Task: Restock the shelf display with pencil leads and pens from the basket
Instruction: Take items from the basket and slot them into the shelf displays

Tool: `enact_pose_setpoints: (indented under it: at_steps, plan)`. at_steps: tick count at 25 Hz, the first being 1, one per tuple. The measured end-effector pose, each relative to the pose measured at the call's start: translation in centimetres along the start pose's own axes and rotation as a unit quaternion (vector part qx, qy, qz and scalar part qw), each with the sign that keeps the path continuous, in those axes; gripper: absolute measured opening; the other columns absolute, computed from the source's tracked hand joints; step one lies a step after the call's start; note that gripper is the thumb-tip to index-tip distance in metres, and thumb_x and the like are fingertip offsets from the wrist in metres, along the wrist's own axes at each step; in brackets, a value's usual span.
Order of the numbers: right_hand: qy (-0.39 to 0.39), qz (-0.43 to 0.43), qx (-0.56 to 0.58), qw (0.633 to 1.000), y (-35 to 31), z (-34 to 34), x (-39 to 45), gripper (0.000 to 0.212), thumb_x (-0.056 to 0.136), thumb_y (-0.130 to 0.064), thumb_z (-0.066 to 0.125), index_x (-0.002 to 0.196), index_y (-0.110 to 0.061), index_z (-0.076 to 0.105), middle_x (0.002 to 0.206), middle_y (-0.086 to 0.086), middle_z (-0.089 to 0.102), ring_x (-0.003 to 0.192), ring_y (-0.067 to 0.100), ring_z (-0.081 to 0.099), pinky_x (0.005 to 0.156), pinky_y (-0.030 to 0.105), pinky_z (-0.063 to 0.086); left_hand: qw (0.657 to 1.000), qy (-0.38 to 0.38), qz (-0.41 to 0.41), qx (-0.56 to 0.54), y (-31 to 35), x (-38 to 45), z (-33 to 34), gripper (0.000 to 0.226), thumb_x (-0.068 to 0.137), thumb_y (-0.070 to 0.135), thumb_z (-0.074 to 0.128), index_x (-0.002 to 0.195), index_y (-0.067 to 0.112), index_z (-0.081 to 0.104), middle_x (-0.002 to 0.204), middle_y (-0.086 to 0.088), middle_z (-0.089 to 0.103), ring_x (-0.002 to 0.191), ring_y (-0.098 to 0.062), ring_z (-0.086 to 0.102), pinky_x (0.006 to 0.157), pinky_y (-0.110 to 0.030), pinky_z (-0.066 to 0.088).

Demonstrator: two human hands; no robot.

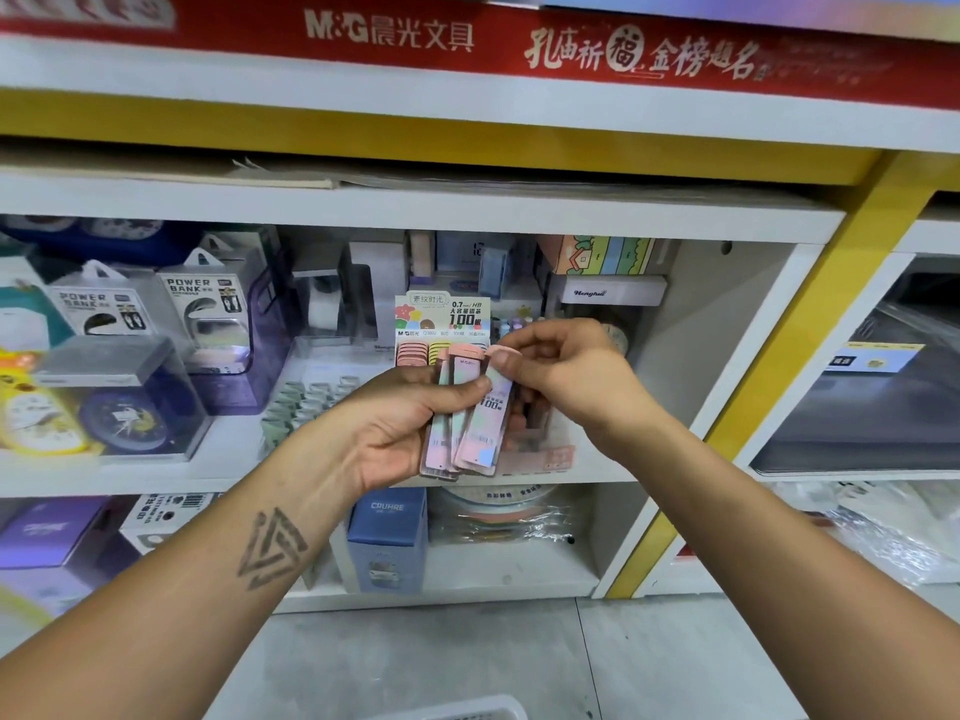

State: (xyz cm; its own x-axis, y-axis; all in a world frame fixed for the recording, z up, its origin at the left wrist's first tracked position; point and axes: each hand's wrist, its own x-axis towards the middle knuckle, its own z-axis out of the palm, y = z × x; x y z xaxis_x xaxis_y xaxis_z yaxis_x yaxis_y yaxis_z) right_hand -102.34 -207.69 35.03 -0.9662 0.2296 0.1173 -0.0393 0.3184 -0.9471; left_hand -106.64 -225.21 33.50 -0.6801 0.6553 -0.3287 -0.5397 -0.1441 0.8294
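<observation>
My left hand [402,426] grips a fanned bundle of flat pink pencil-lead cases [460,439] in front of the middle shelf. My right hand [563,368] pinches the top end of one pink case [500,379] at the right of that bundle. Just behind the hands stands the lead display box [441,322], whose card reads 0.7 HB 100, with rows of pink and yellow case tops in it. A white basket rim [467,710] shows at the bottom edge. The display's lower part is hidden by my hands.
Power bank boxes [200,304] and boxed clocks [130,407] fill the shelf's left side. A clear tray of green items [306,402] sits left of the display. A blue box [387,537] stands on the shelf below. A yellow post [810,350] borders the bay at right.
</observation>
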Motion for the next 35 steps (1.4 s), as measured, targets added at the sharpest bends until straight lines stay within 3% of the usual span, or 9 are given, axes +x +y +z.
enact_pose_setpoints:
  at_steps: [2,4,8,13,20,25,29,32,35]
  plan:
    - [0.035,-0.011,0.051,0.998,-0.3,0.4,0.3,0.011,0.089,-0.007,0.072,0.097,0.001,0.07,0.07,0.008,0.066,0.046,0.009,0.054,0.042,0.021,0.043,0.998,0.053,0.007,-0.013,0.8,-0.3,-1.1,0.04,0.078,0.003,0.069,0.117,-0.002,0.065,0.108,-0.025,0.071,0.095,-0.035,0.072,0.074,-0.051,0.06]
    - [0.074,-0.046,0.042,0.995,-0.5,0.4,0.7,0.006,0.091,-0.008,0.07,0.096,-0.004,0.069,0.07,0.004,0.064,0.046,0.009,0.055,0.043,0.024,0.047,0.993,0.11,0.008,-0.039,1.8,-0.8,-2.3,0.029,0.088,0.007,0.063,0.116,-0.004,0.063,0.104,-0.027,0.071,0.087,-0.033,0.074,0.066,-0.048,0.062]
    - [0.076,-0.139,-0.088,0.983,-0.2,1.5,1.1,0.009,0.095,-0.019,0.068,0.102,-0.016,0.07,0.082,0.002,0.071,0.067,0.016,0.068,0.068,0.039,0.061,0.982,0.169,0.029,-0.076,3.7,-2.3,-5.2,0.03,0.101,0.007,0.039,0.126,-0.005,0.05,0.111,-0.032,0.068,0.1,-0.036,0.07,0.08,-0.048,0.059]
    - [0.045,-0.22,-0.227,0.948,0.3,4.7,1.5,0.012,0.094,-0.027,0.069,0.104,-0.022,0.066,0.085,-0.009,0.07,0.076,0.01,0.067,0.073,0.039,0.058,0.977,0.19,0.051,-0.079,4.0,-3.4,-6.1,0.022,0.103,0.002,0.037,0.119,0.0,0.052,0.115,-0.031,0.066,0.099,-0.035,0.069,0.076,-0.049,0.059]
    - [0.032,-0.252,-0.297,0.921,1.2,7.2,2.5,0.013,0.099,-0.026,0.061,0.105,-0.015,0.061,0.086,0.005,0.071,0.078,0.025,0.066,0.069,0.043,0.055,0.974,0.22,0.043,-0.035,3.9,-4.0,-7.2,0.02,0.098,0.001,0.05,0.116,0.002,0.058,0.094,-0.028,0.072,0.068,-0.033,0.074,0.047,-0.04,0.057]
    - [0.035,-0.252,-0.306,0.917,1.5,8.4,3.3,0.016,0.097,-0.027,0.061,0.105,-0.013,0.063,0.09,0.007,0.072,0.082,0.03,0.066,0.071,0.044,0.054,0.972,0.23,0.044,0.006,3.5,-3.9,-7.9,0.022,0.094,-0.001,0.056,0.114,0.003,0.063,0.091,-0.023,0.074,0.075,-0.033,0.075,0.057,-0.049,0.06]
    - [0.058,-0.261,-0.307,0.913,1.1,8.8,3.9,0.015,0.097,-0.032,0.063,0.1,-0.017,0.065,0.087,0.003,0.071,0.079,0.027,0.064,0.07,0.042,0.053,0.973,0.226,0.05,0.013,3.6,-4.2,-8.2,0.02,0.093,-0.002,0.057,0.111,0.002,0.064,0.089,-0.023,0.074,0.075,-0.033,0.075,0.057,-0.05,0.06]
    - [0.1,-0.276,-0.284,0.913,0.7,8.5,4.4,0.011,0.096,-0.03,0.065,0.101,-0.02,0.066,0.087,-0.001,0.072,0.077,0.022,0.064,0.069,0.041,0.053,0.972,0.228,0.052,0.01,3.7,-4.5,-8.4,0.023,0.093,-0.003,0.057,0.114,0.001,0.064,0.094,-0.024,0.074,0.075,-0.032,0.075,0.056,-0.049,0.06]
    - [0.074,-0.24,-0.326,0.912,1.4,8.7,4.5,0.015,0.096,-0.033,0.064,0.099,-0.019,0.068,0.087,0.0,0.07,0.079,0.022,0.061,0.07,0.039,0.052,0.973,0.226,0.049,0.012,3.5,-4.6,-8.2,0.026,0.092,-0.004,0.057,0.117,-0.001,0.063,0.102,-0.026,0.072,0.081,-0.035,0.074,0.061,-0.051,0.061]
